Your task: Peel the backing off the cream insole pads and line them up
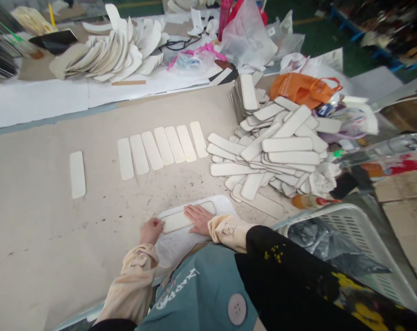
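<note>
In front of my body a long white strip with rounded corners and a dark edge line lies on a white sheet. My right hand rests flat on its right part, fingers stretched out. At the strip's left end my left hand is closed, thumb and fingertips pinched together at the edge. Farther up the table, several pale cream strips lie side by side in a slanting row. A single pale strip sits apart on the left.
A large loose heap of white strips covers the table's right side, with an orange bag behind it. A bottle with a red tip lies near a white plastic basket. Curved white pieces are piled at the back.
</note>
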### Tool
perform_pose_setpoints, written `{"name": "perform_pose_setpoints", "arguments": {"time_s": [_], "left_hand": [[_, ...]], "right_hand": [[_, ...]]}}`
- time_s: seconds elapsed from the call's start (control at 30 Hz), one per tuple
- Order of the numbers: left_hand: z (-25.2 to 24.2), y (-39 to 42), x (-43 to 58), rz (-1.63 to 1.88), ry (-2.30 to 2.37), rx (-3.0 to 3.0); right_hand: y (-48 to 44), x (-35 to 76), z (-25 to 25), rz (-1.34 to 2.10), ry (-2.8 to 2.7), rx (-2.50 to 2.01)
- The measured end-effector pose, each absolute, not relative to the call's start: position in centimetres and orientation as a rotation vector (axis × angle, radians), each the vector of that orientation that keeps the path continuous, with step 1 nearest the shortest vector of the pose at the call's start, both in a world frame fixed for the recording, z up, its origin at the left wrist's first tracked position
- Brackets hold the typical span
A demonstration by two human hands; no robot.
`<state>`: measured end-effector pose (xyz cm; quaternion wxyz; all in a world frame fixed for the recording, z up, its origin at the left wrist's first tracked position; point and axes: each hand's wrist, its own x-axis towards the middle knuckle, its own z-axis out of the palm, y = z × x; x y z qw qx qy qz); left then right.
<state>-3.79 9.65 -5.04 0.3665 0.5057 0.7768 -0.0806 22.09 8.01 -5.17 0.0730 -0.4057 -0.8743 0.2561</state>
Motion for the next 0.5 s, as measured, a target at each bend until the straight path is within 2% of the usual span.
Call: {"name": "perform_pose_setpoints", "arguments": {"time_s": [0.3,0.43,0.5], "left_hand": [[-4.5,8.5,-2.4,-0.111,2.141,1.314],[-3.9,5.9,-1.8,0.141,2.299,1.396],[-3.6,4.3,-0.3,0.283,2.221,1.626]], "right_hand": [[7.6,27.4,-7.4,0.667,-2.654,-1.389],[7.7,26.9,-6.8,0.764,-2.633,-1.419],[7.8,26.8,-6.6,0.775,-2.632,-1.413]]}}
